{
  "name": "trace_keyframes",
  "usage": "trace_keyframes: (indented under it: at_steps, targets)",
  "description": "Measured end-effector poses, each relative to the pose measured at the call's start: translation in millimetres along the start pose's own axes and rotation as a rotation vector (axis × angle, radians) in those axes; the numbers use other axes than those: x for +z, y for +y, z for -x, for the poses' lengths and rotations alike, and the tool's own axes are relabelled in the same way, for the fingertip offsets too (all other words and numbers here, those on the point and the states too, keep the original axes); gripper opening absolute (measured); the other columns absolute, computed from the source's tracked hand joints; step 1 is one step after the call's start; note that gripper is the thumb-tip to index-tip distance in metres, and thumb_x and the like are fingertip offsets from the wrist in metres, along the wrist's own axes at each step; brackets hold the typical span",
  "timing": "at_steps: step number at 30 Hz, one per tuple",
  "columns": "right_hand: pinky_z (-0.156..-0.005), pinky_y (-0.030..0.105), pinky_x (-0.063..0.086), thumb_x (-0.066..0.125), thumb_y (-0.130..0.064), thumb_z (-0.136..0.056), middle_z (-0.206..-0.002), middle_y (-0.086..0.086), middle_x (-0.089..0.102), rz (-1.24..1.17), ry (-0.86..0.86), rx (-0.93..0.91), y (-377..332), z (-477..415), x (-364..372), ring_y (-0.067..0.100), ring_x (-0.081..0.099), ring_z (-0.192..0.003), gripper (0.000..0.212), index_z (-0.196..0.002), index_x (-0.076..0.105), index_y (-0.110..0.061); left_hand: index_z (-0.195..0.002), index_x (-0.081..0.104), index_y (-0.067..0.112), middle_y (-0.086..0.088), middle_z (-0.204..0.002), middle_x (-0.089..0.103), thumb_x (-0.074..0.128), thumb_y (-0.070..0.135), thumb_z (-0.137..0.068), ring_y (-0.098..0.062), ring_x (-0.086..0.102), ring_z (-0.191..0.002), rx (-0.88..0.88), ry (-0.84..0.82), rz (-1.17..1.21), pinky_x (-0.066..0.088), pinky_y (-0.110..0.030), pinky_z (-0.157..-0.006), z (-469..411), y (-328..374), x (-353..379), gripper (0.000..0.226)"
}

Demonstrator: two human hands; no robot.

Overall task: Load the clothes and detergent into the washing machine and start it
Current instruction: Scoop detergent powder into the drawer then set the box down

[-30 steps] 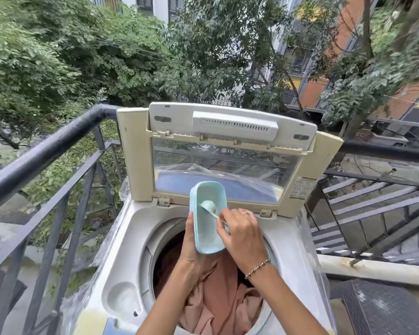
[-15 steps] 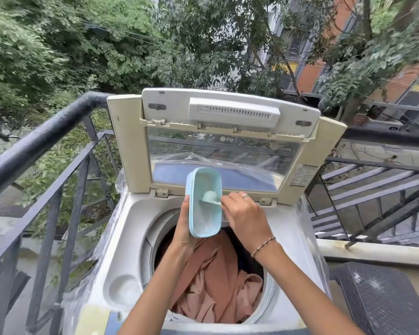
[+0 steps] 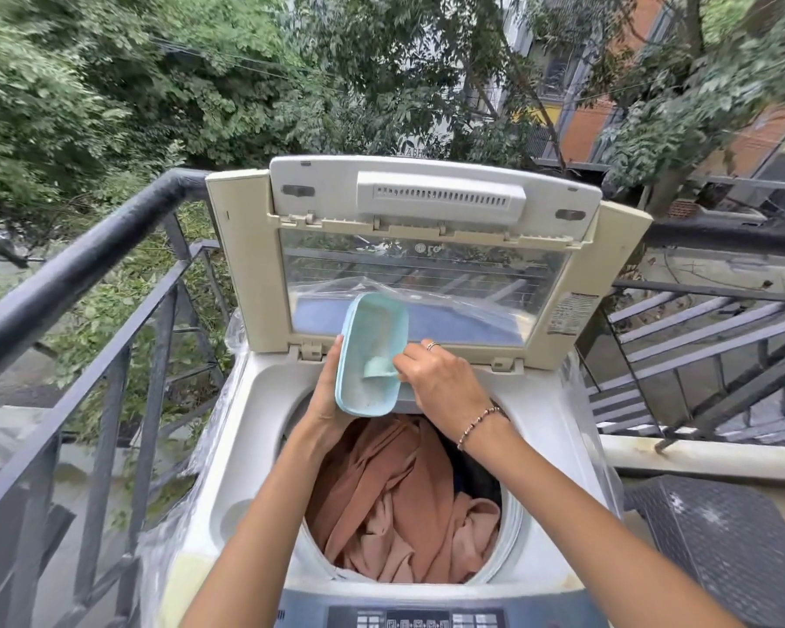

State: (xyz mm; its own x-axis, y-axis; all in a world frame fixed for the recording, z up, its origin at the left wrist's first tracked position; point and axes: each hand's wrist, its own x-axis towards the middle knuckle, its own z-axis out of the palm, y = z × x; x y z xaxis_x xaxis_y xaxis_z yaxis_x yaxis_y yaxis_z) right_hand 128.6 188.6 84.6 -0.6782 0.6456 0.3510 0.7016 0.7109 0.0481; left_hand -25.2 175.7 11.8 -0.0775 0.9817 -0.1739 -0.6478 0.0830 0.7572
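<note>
Outdoor balcony of a home, used as a laundry corner. The left hand (image 3: 325, 392) grips a blue box (image 3: 372, 328); the right hand (image 3: 440, 383) pinches a scoop (image 3: 379, 368) inside it. Directly below this grip stands a top-loading washing machine (image 3: 254, 446), its drum filled with clothes (image 3: 404, 500); the raised lid (image 3: 427, 197) stands just behind. A black metal railing (image 3: 78, 265) runs left of the grip. Trees (image 3: 109, 83) and apartment buildings (image 3: 590, 129) lie far beyond it, with metal stairs (image 3: 699, 319) to its right.

Tilted detergent box (image 3: 372, 324) in left hand (image 3: 325, 401), scoop (image 3: 377, 368) inside in right hand (image 3: 440, 387)
</note>
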Motion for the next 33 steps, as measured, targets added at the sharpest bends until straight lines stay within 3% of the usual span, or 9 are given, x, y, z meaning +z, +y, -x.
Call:
trace_keyframes:
  at_steps: [3, 7, 12, 15, 18, 20, 22, 26, 33]
  targets:
    - [-0.036, 0.021, 0.034, 0.081, 0.005, -0.049, -0.059, -0.004, 0.054, -0.009, -0.025, -0.015, -3.3, -0.6, 1.0, 0.016, 0.054, -0.055, 0.039, -0.060, 0.051, -0.017, -0.116, 0.060, 0.008, -0.012, -0.101, 0.065, 0.045, 0.055, -0.089, -0.023, 0.059, -0.093, -0.041, 0.020, 0.054, 0.042, -0.039, -0.091, 1.4, 0.4, 2.5, 0.056]
    - [-0.042, 0.025, 0.040, 0.077, 0.007, -0.057, -0.060, 0.000, 0.056, -0.102, -0.062, 0.031, -5.2, 3.7, 11.2, 0.020, 0.052, -0.055, 0.031, -0.060, 0.054, -0.013, -0.117, 0.060, 0.011, -0.010, -0.101, 0.065, 0.065, 0.063, -0.072, -0.024, 0.061, -0.092, -0.099, 0.052, 0.047, 0.043, -0.041, -0.088, -4.0, -0.2, 0.2, 0.069]
    - [-0.068, 0.037, 0.052, 0.064, -0.009, -0.082, -0.074, 0.002, 0.065, -0.367, -0.137, 0.203, 4.0, 3.6, 18.8, 0.021, 0.058, -0.071, 0.012, -0.070, 0.064, -0.010, -0.116, 0.060, 0.011, -0.010, -0.101, 0.067, 0.034, 0.057, -0.094, -0.022, 0.064, -0.089, -0.146, 0.041, -0.095, 0.052, -0.036, -0.078, -1.8, 1.4, 1.8, 0.057]
    - [-0.074, 0.030, 0.051, 0.068, -0.018, -0.080, -0.079, 0.000, 0.071, -0.485, -0.176, 0.299, 4.7, 5.5, 22.4, 0.017, 0.063, -0.074, 0.005, -0.077, 0.071, -0.014, -0.131, 0.053, 0.008, -0.014, -0.112, 0.063, 0.039, 0.063, -0.090, -0.028, 0.060, -0.098, -0.239, 0.050, -0.160, 0.051, -0.039, -0.083, 0.3, 6.0, 0.4, 0.070]
    - [-0.069, 0.020, 0.044, 0.073, -0.021, -0.077, -0.076, -0.001, 0.071, -0.615, -0.262, 0.446, 5.5, 6.9, 23.3, 0.007, 0.059, -0.061, 0.008, -0.081, 0.074, -0.014, -0.132, 0.054, 0.016, -0.012, -0.111, 0.064, 0.057, 0.078, -0.068, -0.030, 0.061, -0.095, -0.388, 0.130, -0.226, 0.049, -0.041, -0.078, -0.9, 7.0, -4.6, 0.089]
    - [-0.064, 0.021, 0.050, 0.075, -0.020, -0.076, -0.073, 0.000, 0.070, -0.746, -0.342, 0.550, 6.0, 8.1, 26.8, 0.005, 0.058, -0.050, 0.008, -0.081, 0.074, -0.013, -0.127, 0.059, 0.019, -0.010, -0.106, 0.067, 0.059, 0.080, -0.062, -0.029, 0.065, -0.089, -0.448, 0.186, -0.241, 0.052, -0.040, -0.072, 1.4, 4.7, -8.6, 0.089]
    - [-0.065, 0.028, 0.059, 0.077, -0.020, -0.076, -0.073, 0.003, 0.071, -0.876, -0.407, 0.632, 6.0, 9.5, 31.6, 0.016, 0.067, -0.054, 0.009, -0.080, 0.074, -0.013, -0.124, 0.060, 0.017, -0.012, -0.103, 0.069, 0.057, 0.078, -0.067, -0.029, 0.066, -0.086, -0.452, 0.212, -0.186, 0.054, -0.039, -0.069, 5.8, 1.0, -10.0, 0.084]
    - [-0.076, 0.038, 0.060, 0.077, -0.014, -0.075, -0.079, 0.009, 0.070, -1.056, -0.487, 0.755, 5.0, 10.8, 39.9, 0.026, 0.070, -0.071, 0.014, -0.084, 0.074, -0.005, -0.125, 0.059, 0.015, -0.014, -0.102, 0.071, 0.049, 0.078, -0.074, -0.030, 0.069, -0.083, -0.400, 0.259, -0.117, 0.055, -0.037, -0.067, 13.0, -14.2, -12.5, 0.082]
    - [-0.055, 0.021, 0.057, 0.075, -0.009, -0.077, -0.069, 0.006, 0.065, -1.183, -0.431, 0.873, 10.6, 11.1, 47.7, 0.016, 0.062, -0.061, 0.006, -0.074, 0.071, -0.007, -0.109, 0.064, 0.012, -0.015, -0.089, 0.072, 0.038, 0.068, -0.088, -0.028, 0.069, -0.076, -0.204, 0.286, 0.172, 0.056, -0.037, -0.068, 32.5, -33.4, -6.4, 0.065]
